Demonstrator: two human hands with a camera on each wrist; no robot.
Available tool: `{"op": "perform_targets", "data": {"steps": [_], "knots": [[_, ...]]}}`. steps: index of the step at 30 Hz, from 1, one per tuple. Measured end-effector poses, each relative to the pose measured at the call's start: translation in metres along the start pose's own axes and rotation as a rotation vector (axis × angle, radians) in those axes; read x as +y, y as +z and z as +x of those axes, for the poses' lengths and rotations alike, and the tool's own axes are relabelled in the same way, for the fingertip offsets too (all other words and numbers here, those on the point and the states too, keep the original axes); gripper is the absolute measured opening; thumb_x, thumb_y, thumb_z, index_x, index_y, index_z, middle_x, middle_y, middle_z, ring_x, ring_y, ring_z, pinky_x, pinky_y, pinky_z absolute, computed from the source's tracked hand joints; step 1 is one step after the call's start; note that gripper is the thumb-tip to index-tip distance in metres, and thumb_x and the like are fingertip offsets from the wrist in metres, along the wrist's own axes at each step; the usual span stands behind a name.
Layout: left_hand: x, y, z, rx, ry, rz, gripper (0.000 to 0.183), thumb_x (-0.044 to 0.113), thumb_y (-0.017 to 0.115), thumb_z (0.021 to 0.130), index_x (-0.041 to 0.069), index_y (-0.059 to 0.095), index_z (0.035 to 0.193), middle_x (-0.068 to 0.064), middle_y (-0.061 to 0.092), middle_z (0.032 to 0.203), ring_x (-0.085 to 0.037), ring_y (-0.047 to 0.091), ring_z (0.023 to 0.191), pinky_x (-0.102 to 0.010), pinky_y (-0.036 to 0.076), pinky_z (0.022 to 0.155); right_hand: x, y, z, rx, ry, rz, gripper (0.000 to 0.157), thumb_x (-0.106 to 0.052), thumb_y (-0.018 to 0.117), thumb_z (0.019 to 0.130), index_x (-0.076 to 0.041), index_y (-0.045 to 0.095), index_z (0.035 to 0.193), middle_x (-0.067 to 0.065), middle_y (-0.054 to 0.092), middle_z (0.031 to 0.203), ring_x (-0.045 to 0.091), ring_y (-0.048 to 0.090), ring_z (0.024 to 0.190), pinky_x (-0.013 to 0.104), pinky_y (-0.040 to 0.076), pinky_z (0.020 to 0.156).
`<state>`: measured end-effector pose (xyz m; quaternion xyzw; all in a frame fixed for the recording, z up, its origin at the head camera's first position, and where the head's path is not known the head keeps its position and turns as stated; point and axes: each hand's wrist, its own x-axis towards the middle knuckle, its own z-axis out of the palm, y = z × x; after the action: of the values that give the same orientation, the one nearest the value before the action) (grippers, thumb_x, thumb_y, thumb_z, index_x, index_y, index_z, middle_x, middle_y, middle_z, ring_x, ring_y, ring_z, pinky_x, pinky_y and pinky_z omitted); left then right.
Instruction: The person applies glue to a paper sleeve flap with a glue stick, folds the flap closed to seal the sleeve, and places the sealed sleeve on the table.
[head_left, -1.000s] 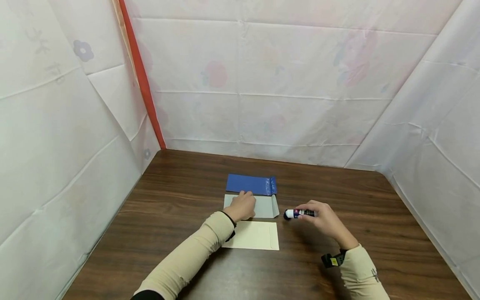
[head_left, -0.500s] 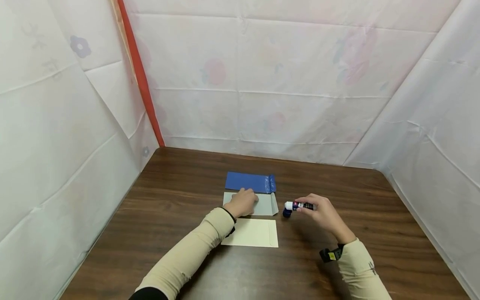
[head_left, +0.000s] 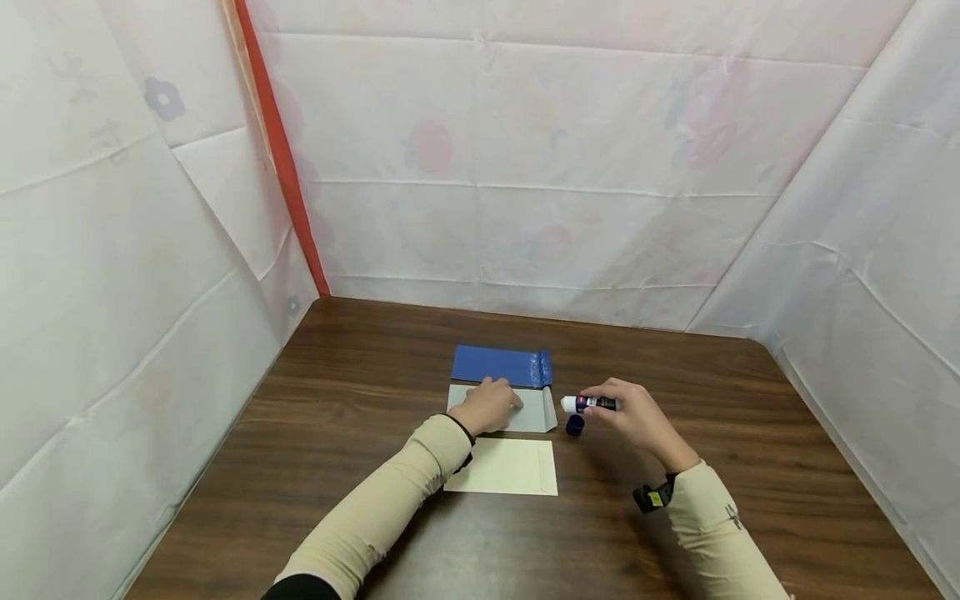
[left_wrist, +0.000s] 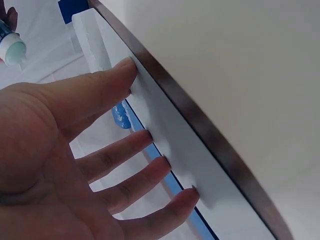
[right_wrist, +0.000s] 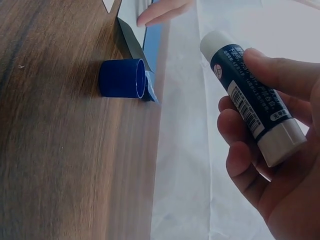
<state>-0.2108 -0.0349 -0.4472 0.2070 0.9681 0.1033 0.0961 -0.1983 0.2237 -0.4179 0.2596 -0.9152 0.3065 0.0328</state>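
Observation:
My left hand (head_left: 487, 406) rests its spread fingertips on a grey envelope (head_left: 534, 410), whose flap stands folded up at the right end. Between thumb and fingers, my right hand (head_left: 633, 417) holds a glue stick (right_wrist: 252, 97) with its cap off. The stick's white end points left, just right of the grey flap and above the table. In the left wrist view, the glue stick (left_wrist: 14, 50) shows its pale glue tip. Its dark blue cap (right_wrist: 121, 78) sits on the table below it.
Behind the grey envelope lies a blue envelope (head_left: 493, 364) with whitish glue smears on its flap end. A cream envelope (head_left: 513, 467) lies nearer, its flap at the right. White sheeting (head_left: 480, 233) hangs around the brown wooden table (head_left: 345, 400).
My right hand has carried the glue stick a little left and slightly up, away from the cap, toward the grey flap. My left hand stays on the grey envelope, its fingers shifted slightly right.

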Motion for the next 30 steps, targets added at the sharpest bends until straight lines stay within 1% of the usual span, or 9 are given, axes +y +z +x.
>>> {"op": "perform_targets", "data": {"steps": [4, 6, 11, 13, 17, 19, 24, 30], "knots": [[0.0, 0.0, 0.001, -0.018, -0.004, -0.011, 0.033, 0.01, 0.069, 0.09, 0.018, 0.07, 0.122, -0.007, 0.059, 0.129, -0.031, 0.052, 0.111, -0.045, 0.053, 0.08, 0.0, 0.002, 0.004, -0.018, 0.0, -0.007, 0.024, -0.015, 0.074, 0.086, -0.009, 0.074, 0.11, 0.002, 0.067, 0.092, 0.007, 0.049, 0.071, 0.022, 0.042, 0.061], [-0.001, 0.0, 0.002, -0.027, 0.006, -0.011, 0.033, 0.008, 0.066, 0.091, 0.018, 0.07, 0.122, -0.007, 0.059, 0.129, -0.03, 0.051, 0.111, -0.044, 0.052, 0.08, 0.0, 0.002, 0.006, -0.016, -0.006, -0.012, 0.024, -0.016, 0.074, 0.086, -0.009, 0.074, 0.11, 0.001, 0.067, 0.092, 0.006, 0.049, 0.071, 0.023, 0.042, 0.061], [-0.002, 0.001, 0.003, -0.032, 0.066, 0.023, 0.031, 0.004, 0.059, 0.093, 0.015, 0.072, 0.119, -0.006, 0.061, 0.124, -0.024, 0.05, 0.101, -0.036, 0.049, 0.077, -0.002, 0.004, 0.011, -0.02, -0.015, -0.011, 0.024, -0.017, 0.073, 0.087, -0.01, 0.074, 0.109, 0.0, 0.067, 0.092, 0.007, 0.05, 0.071, 0.024, 0.042, 0.062], [-0.002, 0.001, 0.003, -0.027, 0.079, 0.033, 0.029, 0.005, 0.061, 0.093, 0.014, 0.072, 0.119, -0.006, 0.062, 0.122, -0.023, 0.051, 0.1, -0.034, 0.049, 0.077, -0.002, 0.005, 0.012, -0.031, -0.01, -0.006, 0.024, -0.017, 0.073, 0.087, -0.011, 0.074, 0.11, 0.0, 0.066, 0.092, 0.007, 0.05, 0.071, 0.024, 0.042, 0.062], [-0.002, 0.002, 0.004, -0.017, 0.081, 0.03, 0.028, 0.013, 0.069, 0.09, 0.013, 0.072, 0.118, -0.005, 0.062, 0.121, -0.023, 0.053, 0.102, -0.034, 0.051, 0.081, -0.003, 0.006, 0.015, -0.042, 0.005, 0.005, 0.024, -0.017, 0.073, 0.087, -0.01, 0.074, 0.11, 0.0, 0.066, 0.091, 0.008, 0.049, 0.071, 0.024, 0.042, 0.062], [-0.002, 0.003, 0.004, -0.011, 0.082, 0.024, 0.028, 0.015, 0.071, 0.089, 0.013, 0.072, 0.117, -0.005, 0.062, 0.12, -0.023, 0.053, 0.102, -0.033, 0.051, 0.081, -0.003, 0.007, 0.016, -0.041, 0.01, 0.007, 0.024, -0.017, 0.073, 0.087, -0.01, 0.074, 0.11, 0.0, 0.066, 0.092, 0.009, 0.05, 0.071, 0.024, 0.042, 0.063], [-0.001, 0.004, 0.006, 0.0, 0.081, 0.021, 0.026, 0.015, 0.072, 0.088, 0.014, 0.073, 0.114, -0.005, 0.063, 0.117, -0.022, 0.052, 0.099, -0.032, 0.05, 0.076, -0.003, 0.008, 0.018, -0.045, 0.008, 0.007, 0.024, -0.017, 0.073, 0.087, -0.01, 0.074, 0.11, 0.001, 0.067, 0.093, 0.009, 0.05, 0.072, 0.024, 0.042, 0.063], [0.001, 0.004, 0.006, -0.003, 0.064, 0.01, 0.025, 0.013, 0.07, 0.089, 0.013, 0.073, 0.114, -0.004, 0.062, 0.121, -0.025, 0.053, 0.103, -0.038, 0.052, 0.078, -0.002, 0.011, 0.02, -0.044, 0.0, 0.007, 0.023, -0.017, 0.074, 0.086, -0.009, 0.074, 0.108, 0.002, 0.067, 0.091, 0.01, 0.05, 0.072, 0.024, 0.042, 0.061]]}}
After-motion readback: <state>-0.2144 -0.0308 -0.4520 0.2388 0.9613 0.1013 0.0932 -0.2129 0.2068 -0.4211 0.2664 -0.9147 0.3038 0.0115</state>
